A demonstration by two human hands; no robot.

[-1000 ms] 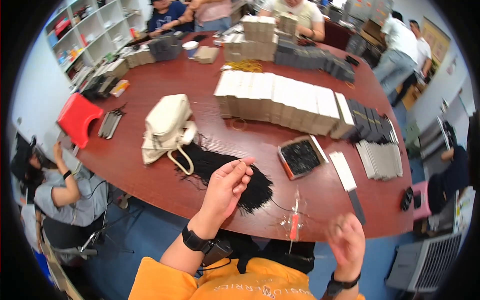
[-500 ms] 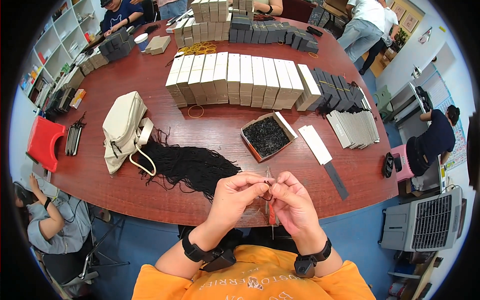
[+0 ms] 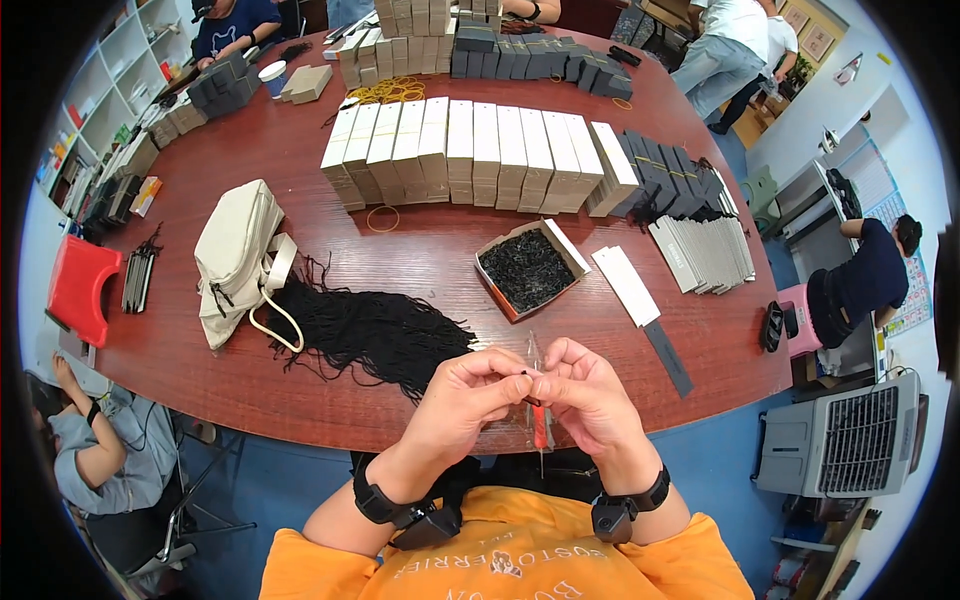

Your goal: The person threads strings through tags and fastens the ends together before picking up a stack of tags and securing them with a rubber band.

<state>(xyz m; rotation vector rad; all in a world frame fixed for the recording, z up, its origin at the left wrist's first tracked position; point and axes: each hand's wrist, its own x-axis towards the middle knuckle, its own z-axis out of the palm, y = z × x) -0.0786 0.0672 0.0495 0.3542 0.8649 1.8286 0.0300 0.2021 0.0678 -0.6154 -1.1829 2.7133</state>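
My left hand (image 3: 470,392) and my right hand (image 3: 582,398) meet fingertip to fingertip near the table's front edge. Pinched between them is a short bit of black cord (image 3: 529,402), mostly hidden by the fingers. Just below the fingers shows a slim tool with a red handle (image 3: 541,428); whether it touches a hand I cannot tell. A heap of black cords (image 3: 375,335) lies to the left of my hands. Beyond them stands an open cardboard box (image 3: 572,252) full of small black pieces. Right of that lie a white card strip (image 3: 622,282) and a dark grey strip (image 3: 668,360).
A long row of white card stacks (image 3: 475,150) crosses the table's middle. Fanned grey-white tags (image 3: 700,255) and dark bundles (image 3: 655,180) lie to the right. A cream bag (image 3: 235,260) and red plastic piece (image 3: 82,290) are left. Other people sit and stand around.
My fingertips have drawn closer together over the cord, and less of its dark loop shows. The whole view has shifted slightly; the things on the table keep their places.
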